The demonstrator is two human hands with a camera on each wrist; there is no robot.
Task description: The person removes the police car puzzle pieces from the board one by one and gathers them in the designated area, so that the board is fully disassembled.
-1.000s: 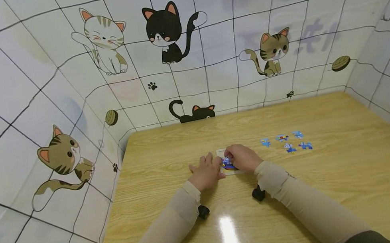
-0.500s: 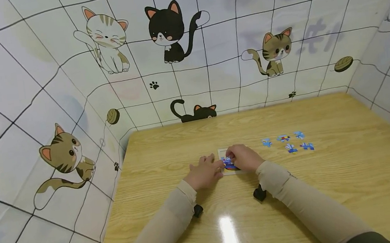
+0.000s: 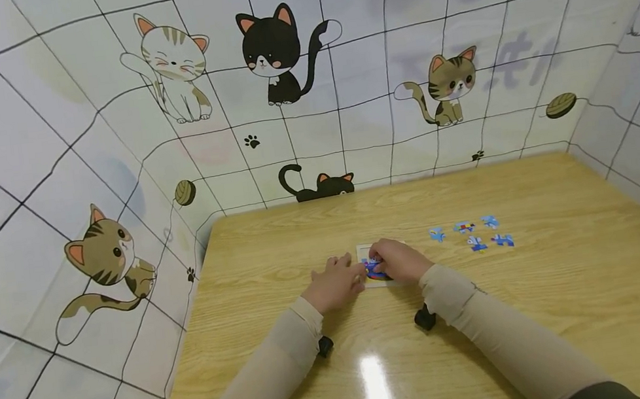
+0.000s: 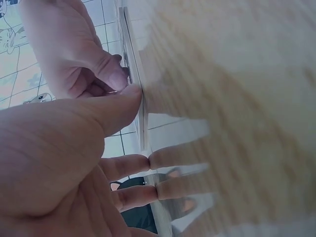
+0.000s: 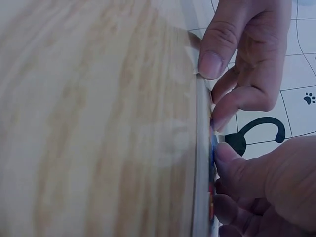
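**Item: 2 hands at a puzzle board on a bench**

Puzzle board (image 3: 365,250): lying flat near the middle of the wooden bench (image 3: 545,305).
Right hand (image 3: 399,260): resting over the board, its grip pinching a blue puzzle piece (image 3: 372,267) against the board.
Left hand (image 3: 335,283): lying beside the board's left edge, fingers straight and apart, thumb touching the edge.
Loose pieces (image 3: 470,234): 5 lying well right of the board.
Wall (image 3: 54,157): cat-patterned tiles enclosing the bench.
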